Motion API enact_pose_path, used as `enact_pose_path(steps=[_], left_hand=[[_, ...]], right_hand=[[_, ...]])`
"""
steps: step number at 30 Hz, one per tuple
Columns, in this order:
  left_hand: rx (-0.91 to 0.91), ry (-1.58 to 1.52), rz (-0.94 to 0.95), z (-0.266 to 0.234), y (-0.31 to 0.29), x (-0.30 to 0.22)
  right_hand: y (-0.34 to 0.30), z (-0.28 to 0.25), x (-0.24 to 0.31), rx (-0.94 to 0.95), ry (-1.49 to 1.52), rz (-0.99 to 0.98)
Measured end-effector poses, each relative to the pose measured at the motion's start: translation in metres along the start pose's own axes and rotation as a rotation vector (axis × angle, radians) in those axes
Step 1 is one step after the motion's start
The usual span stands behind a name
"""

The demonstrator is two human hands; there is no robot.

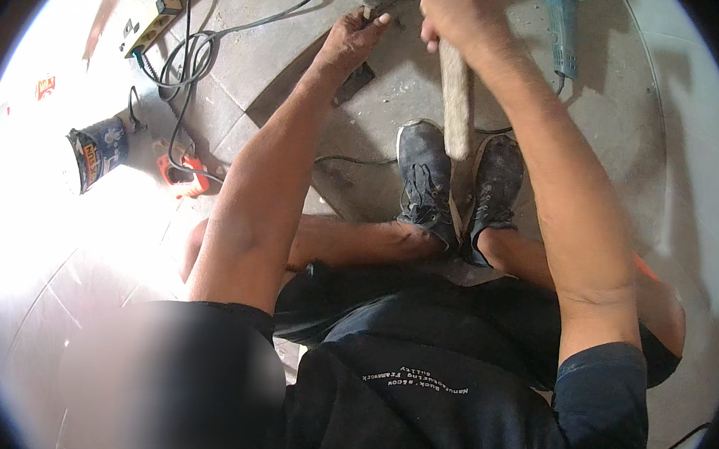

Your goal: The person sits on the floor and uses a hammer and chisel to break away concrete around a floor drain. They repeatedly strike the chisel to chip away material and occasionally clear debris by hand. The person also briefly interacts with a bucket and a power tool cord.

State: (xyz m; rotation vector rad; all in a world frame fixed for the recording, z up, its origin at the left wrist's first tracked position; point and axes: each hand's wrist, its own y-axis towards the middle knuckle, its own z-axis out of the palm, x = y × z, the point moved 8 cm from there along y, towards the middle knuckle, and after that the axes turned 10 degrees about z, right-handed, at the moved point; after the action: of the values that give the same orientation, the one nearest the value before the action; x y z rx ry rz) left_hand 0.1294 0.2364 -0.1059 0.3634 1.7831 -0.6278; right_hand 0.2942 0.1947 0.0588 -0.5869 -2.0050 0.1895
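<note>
My left hand point(352, 39) is closed around a short metal tool, apparently a chisel point(370, 7), whose blunt grey end sticks out above the fist. The rest of it is hidden by my fingers. At the top edge, my right hand point(461, 19) grips a hammer by its thick, pale wooden handle point(458, 106). That handle points back toward my shoes, and the hammer's head lies out of view. Beneath both hands is a dusty grey slab point(420, 70). A small dark flat piece point(355, 85) rests by my left wrist.
A teal angle grinder point(561, 30) lies far right with its cord. On the left are a yellow power strip point(151, 28), coiled black cables point(189, 61), a dark bucket point(99, 153) on its side and an orange-handled tool point(181, 172). My shoes point(423, 175) stand close below the hammer handle.
</note>
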Motion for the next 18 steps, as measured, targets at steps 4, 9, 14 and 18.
enact_pose_path(steps=[4, 9, 14, 18], left_hand=[[-0.069, -0.015, -0.040, -0.009, -0.005, 0.006], [-0.093, 0.074, -0.016, 0.009, 0.000, -0.024], [0.000, 0.045, 0.007, 0.013, 0.003, 0.000], [0.018, 0.253, -0.029, 0.017, 0.002, -0.012]], right_hand=[[-0.004, 0.022, -0.006, 0.317, -0.296, 0.198], [0.006, 0.017, -0.002, -0.273, -0.813, -0.655], [-0.009, -0.004, 0.016, 0.168, -0.128, 0.084], [-0.001, -0.043, 0.042, -0.045, 0.151, 0.023]])
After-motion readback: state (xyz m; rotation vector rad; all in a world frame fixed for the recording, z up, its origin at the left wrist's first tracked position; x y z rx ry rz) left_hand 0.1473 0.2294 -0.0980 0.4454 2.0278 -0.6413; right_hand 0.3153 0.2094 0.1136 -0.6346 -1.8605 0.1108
